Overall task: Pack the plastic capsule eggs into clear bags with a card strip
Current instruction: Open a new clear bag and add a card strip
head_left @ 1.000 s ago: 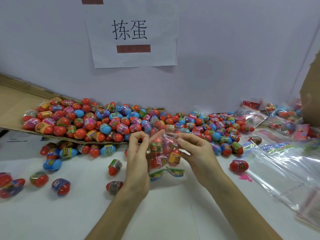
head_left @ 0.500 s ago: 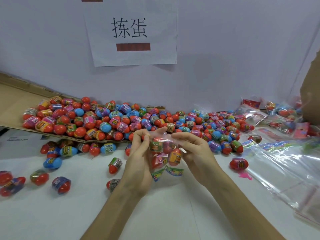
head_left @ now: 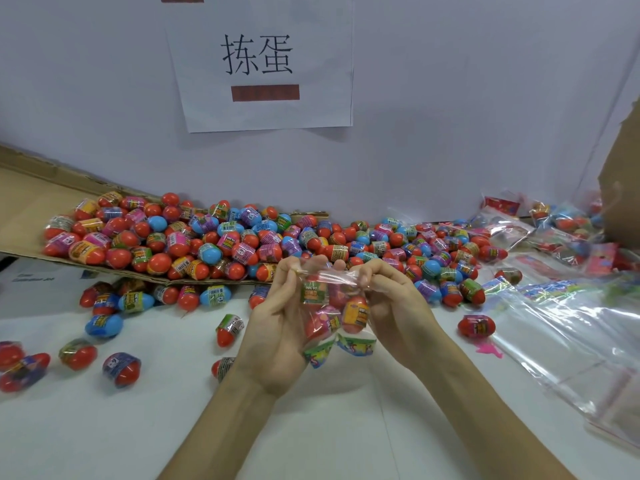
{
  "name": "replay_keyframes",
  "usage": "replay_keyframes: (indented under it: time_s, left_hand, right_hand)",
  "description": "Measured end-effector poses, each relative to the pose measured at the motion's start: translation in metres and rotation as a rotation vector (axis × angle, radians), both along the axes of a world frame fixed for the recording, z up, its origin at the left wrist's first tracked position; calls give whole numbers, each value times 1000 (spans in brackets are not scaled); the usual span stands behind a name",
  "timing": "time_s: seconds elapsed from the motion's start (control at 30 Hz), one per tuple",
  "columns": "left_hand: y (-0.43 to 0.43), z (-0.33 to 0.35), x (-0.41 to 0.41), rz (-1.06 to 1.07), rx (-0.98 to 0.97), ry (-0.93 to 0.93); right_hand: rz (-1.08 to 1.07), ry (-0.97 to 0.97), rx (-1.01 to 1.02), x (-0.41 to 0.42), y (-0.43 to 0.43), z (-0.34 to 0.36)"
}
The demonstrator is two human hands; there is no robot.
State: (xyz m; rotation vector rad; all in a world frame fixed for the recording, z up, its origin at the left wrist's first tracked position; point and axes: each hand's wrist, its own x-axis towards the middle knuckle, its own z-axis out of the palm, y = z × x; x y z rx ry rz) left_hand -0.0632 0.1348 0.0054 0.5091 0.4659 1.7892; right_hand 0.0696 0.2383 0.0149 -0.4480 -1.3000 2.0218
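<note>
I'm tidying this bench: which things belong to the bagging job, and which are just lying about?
In the job: clear bag pinched by left hand and right hand, card strip, capsule egg pile, empty clear bags, packed bags.
Lying about: paper sign, cardboard sheet, pink mark.

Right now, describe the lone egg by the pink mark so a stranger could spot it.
Find the clear bags spread out on the right. Off their left edge is a pink mark; the egg lies just behind it. Unlike the piled eggs, it lies alone, red, on its side.
</note>
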Motion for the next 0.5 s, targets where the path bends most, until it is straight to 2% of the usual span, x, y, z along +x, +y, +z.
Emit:
replay_keyframes:
  time_s: [0.5]
  left_hand:
    - [-1,-6,-1,-100,113,-13]
  right_hand:
    - [110,109,3,0,-3,1]
